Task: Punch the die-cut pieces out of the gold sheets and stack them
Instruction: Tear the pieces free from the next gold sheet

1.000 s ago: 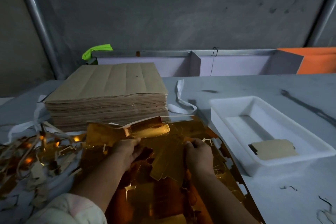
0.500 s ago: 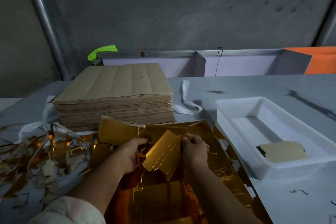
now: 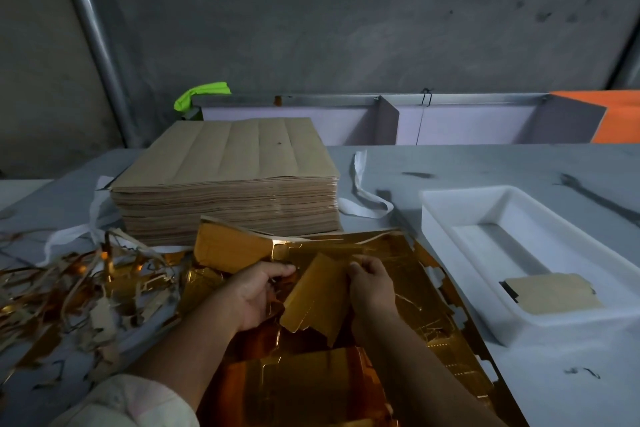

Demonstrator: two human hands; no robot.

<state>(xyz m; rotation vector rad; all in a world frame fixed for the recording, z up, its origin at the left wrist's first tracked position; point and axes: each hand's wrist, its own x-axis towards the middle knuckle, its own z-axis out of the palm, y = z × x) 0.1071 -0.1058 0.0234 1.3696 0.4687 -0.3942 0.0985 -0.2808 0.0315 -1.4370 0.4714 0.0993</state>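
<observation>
A gold die-cut sheet (image 3: 415, 291) lies on the table in front of me, its far edge curling up against a tall stack of brown-backed sheets (image 3: 228, 184). A folded gold piece (image 3: 317, 298) stands tilted up out of the sheet between my hands. My right hand (image 3: 372, 284) pinches its upper right edge. My left hand (image 3: 258, 291) has its fingers curled around the gold sheet just left of the piece. A white tray (image 3: 446, 215) to the right holds one punched piece lying brown side up (image 3: 550, 293).
A tangle of gold and brown scrap strips (image 3: 69, 291) covers the table at the left. White strapping (image 3: 363, 198) lies beside the stack. Grey dividers and an orange panel (image 3: 620, 118) stand along the table's far edge, before a concrete wall.
The gold piece has come up out of the sheet and now stands tilted between my hands. Both hands have shifted slightly away from me, and the sheet's far edge has curled up.
</observation>
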